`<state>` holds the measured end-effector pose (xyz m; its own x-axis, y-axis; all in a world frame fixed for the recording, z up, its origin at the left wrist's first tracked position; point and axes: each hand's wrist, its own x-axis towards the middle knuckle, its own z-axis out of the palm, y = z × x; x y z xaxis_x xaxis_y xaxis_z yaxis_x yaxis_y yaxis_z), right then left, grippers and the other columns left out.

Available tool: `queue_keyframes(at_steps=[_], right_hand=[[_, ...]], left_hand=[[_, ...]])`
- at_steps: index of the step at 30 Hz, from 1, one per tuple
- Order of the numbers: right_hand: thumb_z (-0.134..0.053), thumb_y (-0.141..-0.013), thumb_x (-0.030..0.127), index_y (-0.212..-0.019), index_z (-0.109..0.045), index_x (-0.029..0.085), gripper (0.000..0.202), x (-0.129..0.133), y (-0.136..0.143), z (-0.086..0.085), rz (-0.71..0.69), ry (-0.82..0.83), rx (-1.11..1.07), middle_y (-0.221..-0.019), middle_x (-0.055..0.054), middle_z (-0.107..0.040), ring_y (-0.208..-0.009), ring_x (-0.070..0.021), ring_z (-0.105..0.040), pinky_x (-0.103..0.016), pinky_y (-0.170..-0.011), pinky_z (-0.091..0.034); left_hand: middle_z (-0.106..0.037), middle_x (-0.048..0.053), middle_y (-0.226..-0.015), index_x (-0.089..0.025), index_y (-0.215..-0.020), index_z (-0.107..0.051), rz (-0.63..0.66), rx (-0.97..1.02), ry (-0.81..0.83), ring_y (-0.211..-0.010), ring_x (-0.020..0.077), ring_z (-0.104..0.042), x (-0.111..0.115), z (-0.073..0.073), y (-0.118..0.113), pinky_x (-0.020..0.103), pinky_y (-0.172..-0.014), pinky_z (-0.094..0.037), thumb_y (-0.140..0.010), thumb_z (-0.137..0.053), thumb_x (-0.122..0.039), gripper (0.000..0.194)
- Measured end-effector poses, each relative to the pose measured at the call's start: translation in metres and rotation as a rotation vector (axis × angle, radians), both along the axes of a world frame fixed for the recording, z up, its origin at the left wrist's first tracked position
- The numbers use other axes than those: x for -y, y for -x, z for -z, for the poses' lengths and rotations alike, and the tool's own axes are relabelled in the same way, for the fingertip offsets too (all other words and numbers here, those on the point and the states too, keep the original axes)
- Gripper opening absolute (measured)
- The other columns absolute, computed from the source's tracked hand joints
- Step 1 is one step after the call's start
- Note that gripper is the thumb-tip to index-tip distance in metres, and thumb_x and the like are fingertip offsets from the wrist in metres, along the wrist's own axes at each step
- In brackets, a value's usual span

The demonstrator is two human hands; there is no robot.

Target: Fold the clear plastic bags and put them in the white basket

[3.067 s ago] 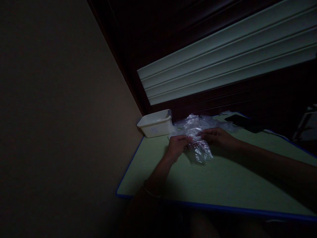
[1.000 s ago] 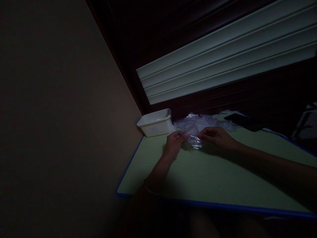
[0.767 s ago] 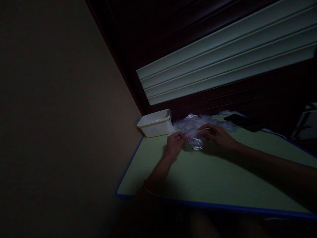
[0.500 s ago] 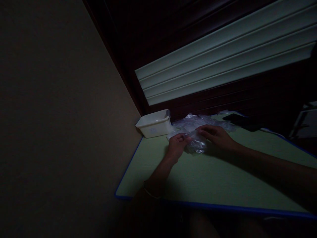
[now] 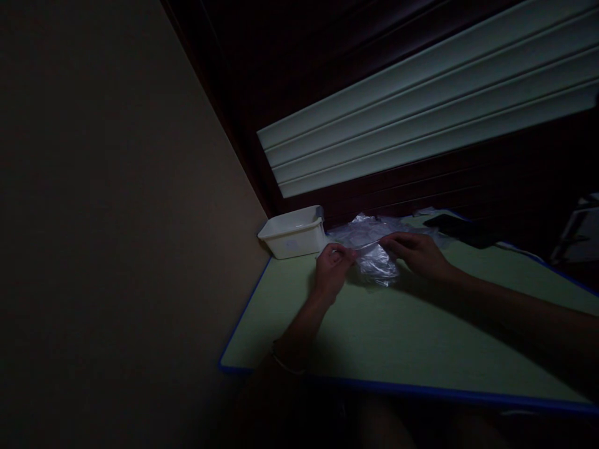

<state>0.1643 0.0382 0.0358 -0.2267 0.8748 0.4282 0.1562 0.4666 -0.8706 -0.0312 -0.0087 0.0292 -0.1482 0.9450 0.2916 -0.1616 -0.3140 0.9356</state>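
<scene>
Presumably to keep it taut, my left hand (image 5: 330, 269) and right hand (image 5: 418, 252) pinched the clear plastic film (image 5: 378, 265) along its far edge (the near part was crumpled).

A crinkled, shiny piece of clear plastic film (image 5: 378, 265) hangs between both hands (image 5: 330, 268) (image 5: 418, 251), top edge drawn nearly straight.

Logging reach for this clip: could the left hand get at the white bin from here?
Probably yes: the left hand is close to the white bin, and nothing bulky shows between them, though it seems to be pinching the clear plastic.
</scene>
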Motion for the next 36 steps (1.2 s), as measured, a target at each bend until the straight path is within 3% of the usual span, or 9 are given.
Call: queue_keyframes(at_steps=[11, 23, 29, 33, 36], right_hand=[[-0.061, -0.080, 0.057, -0.076, -0.071, 0.024, 0.034, 0.0021, 0.0011, 0.0011, -0.019, -0.022, 0.021, -0.069, -0.003, -0.066, -0.066, -0.0211, -0.059, -0.035, -0.065, -0.046], [-0.062, -0.079, 0.057, -0.073, -0.072, 0.022, 0.037, 0.0001, 0.0024, 0.0024, -0.007, -0.021, 0.011, -0.068, -0.002, -0.066, -0.066, -0.0201, -0.060, -0.034, -0.066, -0.047], [-0.063, -0.078, 0.057, -0.077, -0.073, 0.023, 0.036, -0.0030, 0.0004, 0.0055, -0.021, -0.016, -0.009, -0.071, -0.003, -0.067, -0.068, -0.0207, -0.060, -0.036, -0.069, -0.048], [-0.062, -0.078, 0.059, -0.075, -0.072, 0.023, 0.037, -0.0016, 0.0006, 0.0048, -0.054, -0.012, -0.004, -0.069, -0.003, -0.066, -0.067, -0.0201, -0.059, -0.035, -0.068, -0.047], [-0.063, -0.077, 0.059, -0.074, -0.073, 0.023, 0.037, 0.0015, 0.0027, 0.0026, -0.053, 0.006, 0.005, -0.068, -0.003, -0.066, -0.067, -0.0211, -0.060, -0.035, -0.068, -0.047]], left_hand=[[-0.067, 0.003, -0.073, -0.014, -0.076, -0.068, -0.065, 0.035, 0.068, -0.066, 0.0115, -0.059, -0.0041, 0.0067, -0.0049, 0.027, -0.070, -0.047, -0.063, -0.080, -0.040, 0.031], [-0.068, 0.004, -0.074, -0.014, -0.076, -0.069, -0.135, 0.055, 0.021, -0.070, 0.0125, -0.061, -0.0072, 0.0064, -0.0048, 0.028, -0.076, -0.048, -0.062, -0.080, -0.038, 0.030], [-0.069, 0.005, -0.082, -0.015, -0.085, -0.066, -0.075, 0.125, 0.012, -0.074, 0.0136, -0.063, -0.0062, 0.0041, -0.0028, 0.030, -0.077, -0.049, -0.066, -0.079, -0.043, 0.036], [-0.072, 0.007, -0.090, -0.015, -0.095, -0.071, -0.042, 0.038, 0.051, -0.079, 0.0154, -0.064, -0.0026, 0.0019, -0.0050, 0.030, -0.080, -0.048, -0.063, -0.082, -0.040, 0.042], [-0.073, 0.008, -0.087, -0.014, -0.088, -0.075, -0.052, -0.032, 0.063, -0.079, 0.0170, -0.064, -0.0010, 0.0019, -0.0067, 0.032, -0.082, -0.047, -0.063, -0.082, -0.039, 0.036]])
